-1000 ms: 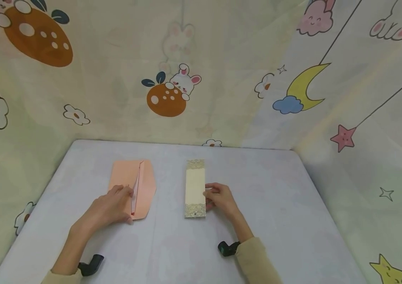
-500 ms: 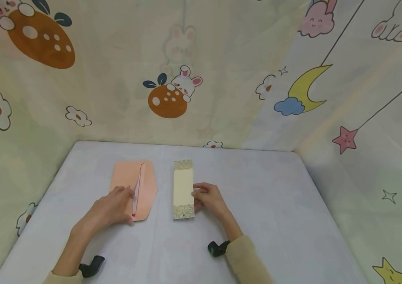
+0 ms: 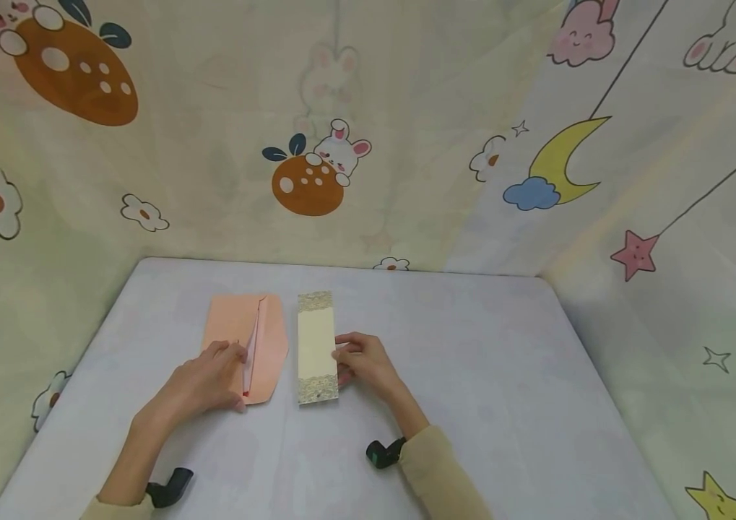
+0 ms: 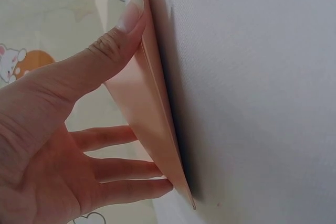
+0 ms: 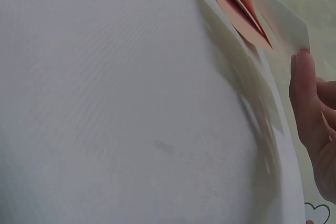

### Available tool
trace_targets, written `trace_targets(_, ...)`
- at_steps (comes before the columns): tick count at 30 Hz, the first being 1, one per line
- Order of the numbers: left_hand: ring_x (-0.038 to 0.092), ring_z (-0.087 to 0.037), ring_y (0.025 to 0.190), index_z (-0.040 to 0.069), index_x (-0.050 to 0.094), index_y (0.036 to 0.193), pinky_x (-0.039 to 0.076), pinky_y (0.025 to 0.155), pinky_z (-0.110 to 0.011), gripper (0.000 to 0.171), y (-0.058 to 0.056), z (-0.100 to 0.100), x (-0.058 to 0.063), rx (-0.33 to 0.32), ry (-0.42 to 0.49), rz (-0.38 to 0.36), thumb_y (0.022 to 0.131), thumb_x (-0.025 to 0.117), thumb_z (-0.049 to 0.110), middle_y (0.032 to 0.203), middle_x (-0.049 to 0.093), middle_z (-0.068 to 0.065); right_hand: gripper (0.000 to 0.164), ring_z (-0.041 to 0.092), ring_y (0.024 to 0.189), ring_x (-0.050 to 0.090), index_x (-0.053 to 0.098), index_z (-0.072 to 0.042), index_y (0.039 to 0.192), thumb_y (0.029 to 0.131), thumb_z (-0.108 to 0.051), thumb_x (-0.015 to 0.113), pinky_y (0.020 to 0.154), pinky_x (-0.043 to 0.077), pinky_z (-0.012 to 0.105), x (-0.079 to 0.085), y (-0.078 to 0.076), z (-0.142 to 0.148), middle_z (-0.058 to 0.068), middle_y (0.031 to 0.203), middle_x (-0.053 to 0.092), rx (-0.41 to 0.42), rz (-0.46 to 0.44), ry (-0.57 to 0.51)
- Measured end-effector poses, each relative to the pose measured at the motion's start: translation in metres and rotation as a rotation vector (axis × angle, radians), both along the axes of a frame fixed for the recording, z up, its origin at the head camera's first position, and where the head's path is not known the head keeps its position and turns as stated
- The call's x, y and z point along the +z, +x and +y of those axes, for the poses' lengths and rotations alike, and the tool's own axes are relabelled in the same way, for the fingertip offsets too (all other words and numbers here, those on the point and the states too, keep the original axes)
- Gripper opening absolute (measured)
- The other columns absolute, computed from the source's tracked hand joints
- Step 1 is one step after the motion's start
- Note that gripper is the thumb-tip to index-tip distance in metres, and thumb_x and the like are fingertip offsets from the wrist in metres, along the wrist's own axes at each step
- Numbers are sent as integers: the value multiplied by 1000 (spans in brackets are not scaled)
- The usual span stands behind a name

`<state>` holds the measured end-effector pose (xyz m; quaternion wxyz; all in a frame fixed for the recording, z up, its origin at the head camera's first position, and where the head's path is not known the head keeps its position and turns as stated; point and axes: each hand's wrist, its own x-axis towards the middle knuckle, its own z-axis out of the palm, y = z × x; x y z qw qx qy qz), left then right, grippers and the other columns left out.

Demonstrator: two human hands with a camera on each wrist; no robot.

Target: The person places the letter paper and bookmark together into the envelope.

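A salmon-pink envelope lies on the table, its mouth gaping along the right side with the flap spread out. My left hand holds it at the left of the mouth. In the left wrist view the thumb presses along one edge of the envelope while the fingertips meet another. Just right of the flap, a long cream card with lace-patterned ends is raised over the table. My right hand pinches its right edge; in the right wrist view the thumb sits at the card's corner.
A pale cloth covers the table. Fabric walls printed with rabbits, flowers and stars stand behind it and at both sides. Black wrist cameras sit on both wrists, near the beige sleeves.
My right hand has carried the card leftward, from well apart to close beside the envelope's flap. The left hand and the envelope have stayed in place.
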<state>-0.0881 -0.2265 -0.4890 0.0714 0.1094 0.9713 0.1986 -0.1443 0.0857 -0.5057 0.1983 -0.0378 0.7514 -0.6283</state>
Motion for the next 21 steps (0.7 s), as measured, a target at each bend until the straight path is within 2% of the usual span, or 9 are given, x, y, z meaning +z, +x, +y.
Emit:
trace_targets(6, 63, -49, 108, 13, 60, 126, 52, 81, -68, 77, 1, 1, -1, 18, -3, -15, 63, 98, 35, 138, 52, -29, 34, 19, 68, 71, 63, 4, 126, 94, -5, 67, 65, 62, 44, -2, -1, -13, 16, 94, 74, 21, 4, -20)
trace_targets(14, 64, -45, 107, 15, 60, 122, 53, 80, -66, 74, 1, 1, -2, 13, 11, -6, 62, 99, 34, 137, 54, -26, 32, 20, 69, 72, 64, 3, 125, 94, -4, 67, 65, 62, 42, -1, -4, -29, 16, 94, 74, 36, -5, -19)
trace_targets(21, 62, -50, 111, 14, 60, 125, 52, 81, -69, 76, 0, 1, -3, 19, 4, -22, 63, 98, 35, 140, 52, -29, 31, 18, 68, 72, 64, 4, 125, 95, -4, 67, 63, 62, 40, -4, -7, -40, 15, 94, 75, 41, -23, -38)
